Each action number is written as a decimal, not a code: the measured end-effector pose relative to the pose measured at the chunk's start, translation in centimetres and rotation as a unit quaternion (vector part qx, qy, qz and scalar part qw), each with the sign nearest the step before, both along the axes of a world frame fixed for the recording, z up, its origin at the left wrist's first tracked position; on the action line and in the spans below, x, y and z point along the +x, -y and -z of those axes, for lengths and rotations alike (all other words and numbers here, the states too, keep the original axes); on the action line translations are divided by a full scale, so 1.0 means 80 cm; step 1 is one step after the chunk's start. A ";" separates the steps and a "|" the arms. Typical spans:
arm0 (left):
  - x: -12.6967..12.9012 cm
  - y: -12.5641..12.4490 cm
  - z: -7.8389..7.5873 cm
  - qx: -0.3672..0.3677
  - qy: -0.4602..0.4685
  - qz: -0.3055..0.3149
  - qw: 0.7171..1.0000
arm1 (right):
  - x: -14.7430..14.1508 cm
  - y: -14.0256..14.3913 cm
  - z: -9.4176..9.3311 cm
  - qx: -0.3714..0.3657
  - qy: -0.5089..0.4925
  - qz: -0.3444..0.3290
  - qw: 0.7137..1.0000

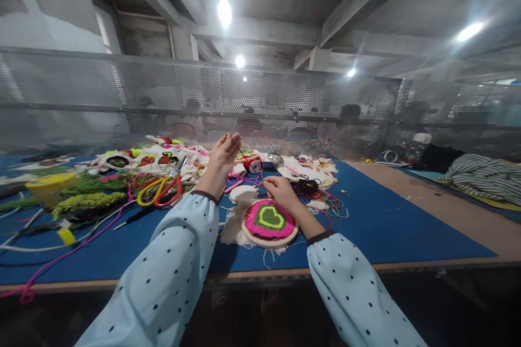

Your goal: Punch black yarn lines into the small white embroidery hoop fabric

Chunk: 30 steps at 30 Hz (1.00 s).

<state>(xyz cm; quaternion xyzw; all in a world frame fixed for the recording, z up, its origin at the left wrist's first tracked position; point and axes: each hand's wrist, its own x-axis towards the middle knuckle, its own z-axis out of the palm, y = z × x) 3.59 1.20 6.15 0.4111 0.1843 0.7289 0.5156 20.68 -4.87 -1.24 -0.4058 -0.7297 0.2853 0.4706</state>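
An embroidery hoop (pixel 270 220) lies on the blue mat near the table's front edge. Its cloth bears a green heart outlined in yellow on a pink ground. Just above it, my right hand (pixel 280 192) is closed in a pinch on a thin red yarn (pixel 261 173). My left hand (pixel 223 160) is raised to the left, its fingers drawn together on a dark strand that slants down toward the right hand; the exact grip is hard to see. White backing fabric (pixel 234 226) spreads beside the hoop, and a small white round piece (pixel 243 193) sits behind it.
Orange- and yellow-handled scissors (pixel 160 191) lie left of my left forearm. Green yarn (pixel 89 203), a yellow container (pixel 51 187) and embroidered pieces (pixel 152 158) crowd the left. Black yarn (pixel 307 187) lies right of the hoop; striped fabric (pixel 484 176) is far right. A perforated metal screen (pixel 260 92) stands behind.
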 end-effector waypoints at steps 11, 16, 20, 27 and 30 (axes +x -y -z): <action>-0.045 -0.007 0.120 -0.043 -0.728 -0.336 0.596 | 0.018 -0.003 -0.001 0.080 0.219 0.186 0.954; -0.039 -0.003 0.132 -0.013 -0.818 -0.325 0.475 | 0.015 -0.005 0.005 0.084 0.225 0.171 0.955; -0.041 -0.008 0.131 -0.019 -0.784 -0.322 0.530 | 0.018 -0.008 0.006 0.074 0.217 0.169 0.959; -0.038 -0.009 0.102 -0.223 -0.311 -0.176 0.907 | 0.031 -0.007 0.000 0.060 0.199 0.183 0.961; -0.034 -0.004 0.091 -0.241 -0.216 -0.075 0.943 | 0.037 -0.006 -0.005 0.088 0.219 0.149 0.960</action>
